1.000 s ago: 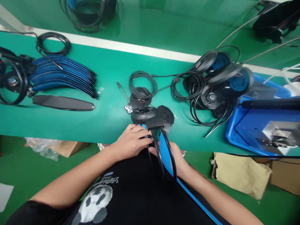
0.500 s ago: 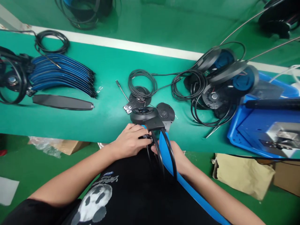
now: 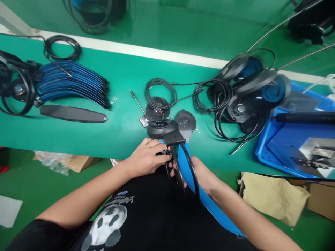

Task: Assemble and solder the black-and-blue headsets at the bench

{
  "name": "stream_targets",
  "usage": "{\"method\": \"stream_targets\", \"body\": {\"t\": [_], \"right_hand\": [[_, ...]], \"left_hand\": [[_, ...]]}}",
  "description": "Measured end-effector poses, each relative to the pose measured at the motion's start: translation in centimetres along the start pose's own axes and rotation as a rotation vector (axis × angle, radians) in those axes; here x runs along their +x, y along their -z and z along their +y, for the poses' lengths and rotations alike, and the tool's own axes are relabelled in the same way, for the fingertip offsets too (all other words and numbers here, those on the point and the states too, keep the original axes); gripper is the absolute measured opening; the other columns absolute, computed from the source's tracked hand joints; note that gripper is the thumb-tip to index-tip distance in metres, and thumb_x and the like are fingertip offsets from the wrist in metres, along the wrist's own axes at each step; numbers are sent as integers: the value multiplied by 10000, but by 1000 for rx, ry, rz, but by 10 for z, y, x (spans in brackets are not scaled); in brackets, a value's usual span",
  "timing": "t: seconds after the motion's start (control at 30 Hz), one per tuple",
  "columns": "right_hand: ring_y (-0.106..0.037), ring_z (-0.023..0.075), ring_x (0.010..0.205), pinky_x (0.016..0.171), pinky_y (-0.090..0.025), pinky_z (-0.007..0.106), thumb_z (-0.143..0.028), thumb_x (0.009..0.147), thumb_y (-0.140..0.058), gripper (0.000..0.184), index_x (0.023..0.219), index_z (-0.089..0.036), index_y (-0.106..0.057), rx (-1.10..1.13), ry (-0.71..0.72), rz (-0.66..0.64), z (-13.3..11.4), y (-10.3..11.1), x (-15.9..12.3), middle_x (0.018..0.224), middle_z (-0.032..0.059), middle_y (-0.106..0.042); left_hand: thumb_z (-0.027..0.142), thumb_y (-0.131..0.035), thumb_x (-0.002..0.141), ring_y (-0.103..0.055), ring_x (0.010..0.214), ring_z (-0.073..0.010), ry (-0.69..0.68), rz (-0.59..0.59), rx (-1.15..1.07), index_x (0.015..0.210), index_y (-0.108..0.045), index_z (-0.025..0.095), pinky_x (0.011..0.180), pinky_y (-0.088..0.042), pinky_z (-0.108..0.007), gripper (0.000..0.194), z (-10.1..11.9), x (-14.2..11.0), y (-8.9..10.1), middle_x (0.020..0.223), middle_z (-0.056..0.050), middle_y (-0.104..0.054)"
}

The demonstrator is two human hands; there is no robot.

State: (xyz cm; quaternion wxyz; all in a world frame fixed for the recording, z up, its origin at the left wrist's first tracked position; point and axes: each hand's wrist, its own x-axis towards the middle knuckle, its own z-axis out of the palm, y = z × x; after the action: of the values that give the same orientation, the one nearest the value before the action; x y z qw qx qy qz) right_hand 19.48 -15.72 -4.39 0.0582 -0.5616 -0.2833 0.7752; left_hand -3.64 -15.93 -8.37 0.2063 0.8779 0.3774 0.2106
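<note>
The left hand [image 3: 146, 157] grips a black headphone [image 3: 161, 128] tight near its wires, and the right hand [image 3: 201, 174] holds its blue band [image 3: 187, 174] steady. The headphone sits at the front edge of the green tabletop [image 3: 78, 139], mid-frame.

A headset assembly workshop, green workbench [image 3: 123, 136], stacked blue headband parts [image 3: 73, 78]; coiled black cables [image 3: 157, 81], blue tray [image 3: 263, 146]

Right hand [image 3: 200, 173] partly hidden, blue tray [image 3: 264, 146] cut off
</note>
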Motion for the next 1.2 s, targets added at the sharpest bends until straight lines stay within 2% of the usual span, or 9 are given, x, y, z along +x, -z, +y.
{"method": "stream_targets", "body": {"t": [0.1,0.23,0.33,0.53,0.63,0.73,0.87,1.03,1.2], "right_hand": [[-573,138,572,524,-470,248,-387,708,-817,266,796,-156,-719,-32,86,160,7,10,-5,659,11,-682],[-616,142,589,521,-515,257,-420,764,-813,426,1104,-185,-707,322,173,320,10,20,-4,767,22,-721],[-621,132,599,532,-525,239,-408,767,-858,481,1169,-197,-697,457,244,359,1,25,1,757,10,-708],[-588,103,578,543,-512,205,-270,690,-917,383,1005,-181,-718,452,135,99,-14,33,-1,747,-5,-687],[-511,73,496,484,-453,174,-290,711,-914,294,853,-179,-681,505,94,89,-5,35,-12,628,-40,-602],[-508,80,467,463,-447,183,-352,728,-918,340,741,-174,-628,511,89,76,7,30,-26,572,-32,-579],[-505,77,416,421,-429,180,-422,732,-918,379,770,-163,-644,500,68,4,14,16,-40,567,-7,-621],[-557,104,410,370,-411,171,-475,719,-925,464,962,-189,-652,498,33,-101,13,4,-48,625,13,-691],[-563,99,421,397,-459,176,-474,713,-928,465,923,-187,-628,491,28,-143,12,-3,-45,624,2,-681]], "left_hand": [[273,-623,999,-620,1107,-213,8,11,-17,1040,-760,297,916,-322,-363,145,0,-1,-2,1210,-17,-740],[278,-596,1016,-644,1124,-215,16,33,-111,1086,-743,268,985,-352,-380,164,0,-4,2,1196,-28,-755],[269,-591,1011,-645,1170,-234,30,7,-161,1231,-695,237,1035,-396,-400,245,1,-4,10,1192,-60,-761],[130,-526,939,-588,1274,-290,42,-59,-84,1361,-622,177,1093,-451,-485,435,6,-5,24,1307,-116,-716],[110,-528,901,-580,1260,-317,63,-57,65,1313,-657,153,1098,-455,-512,433,8,-6,25,1293,-131,-713],[132,-543,899,-598,1179,-321,77,-14,172,1227,-703,148,1078,-473,-508,366,9,-7,25,1118,-129,-743],[118,-541,894,-616,1061,-312,100,74,219,1143,-729,131,1012,-502,-508,313,12,-6,24,997,-129,-736],[148,-547,944,-632,1054,-285,144,246,97,1153,-710,139,908,-538,-456,265,19,8,12,1109,-134,-739],[258,-566,971,-635,1050,-297,167,241,82,1028,-740,176,903,-532,-466,200,21,28,-3,1067,-129,-715]]}}
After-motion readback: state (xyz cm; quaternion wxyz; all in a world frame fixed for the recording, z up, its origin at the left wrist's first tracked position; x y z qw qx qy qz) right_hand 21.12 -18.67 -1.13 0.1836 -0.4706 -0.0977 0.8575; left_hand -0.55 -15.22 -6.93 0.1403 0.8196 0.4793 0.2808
